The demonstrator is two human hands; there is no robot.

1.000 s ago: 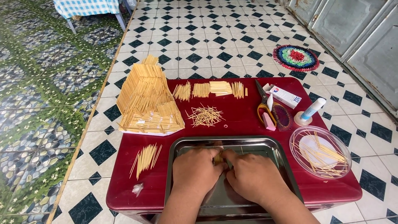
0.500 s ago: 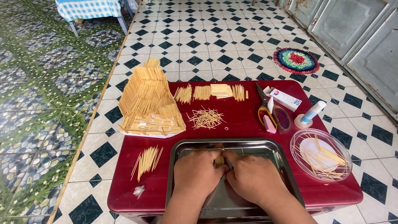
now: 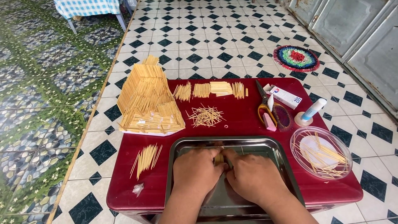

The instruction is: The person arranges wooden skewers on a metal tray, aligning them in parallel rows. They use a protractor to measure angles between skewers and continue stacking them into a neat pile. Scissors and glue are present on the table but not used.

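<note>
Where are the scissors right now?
The scissors lie on the red table, right of the loose toothpick pile and just left of the small white box, beyond the metal tray.

- Two hands: left hand (image 3: 197,170) and right hand (image 3: 253,178), both in the tray.
- One steel tray (image 3: 273,151).
- One red table (image 3: 244,124).
- One stick-built house model (image 3: 147,101).
- Four neat rows of cut sticks (image 3: 211,89) along the far edge.
- One loose scatter of short sticks (image 3: 206,116).
- One fan of longer sticks (image 3: 146,158) at the near left.
- One small bundle of sticks (image 3: 219,159) between the two hands.
- One pair of scissors (image 3: 265,107).
- One small box (image 3: 286,95).
- One glue bottle (image 3: 310,113).
- One clear round lid (image 3: 321,152) holding sticks too many to count.
- One round woven mat (image 3: 296,58) on the floor.
</note>
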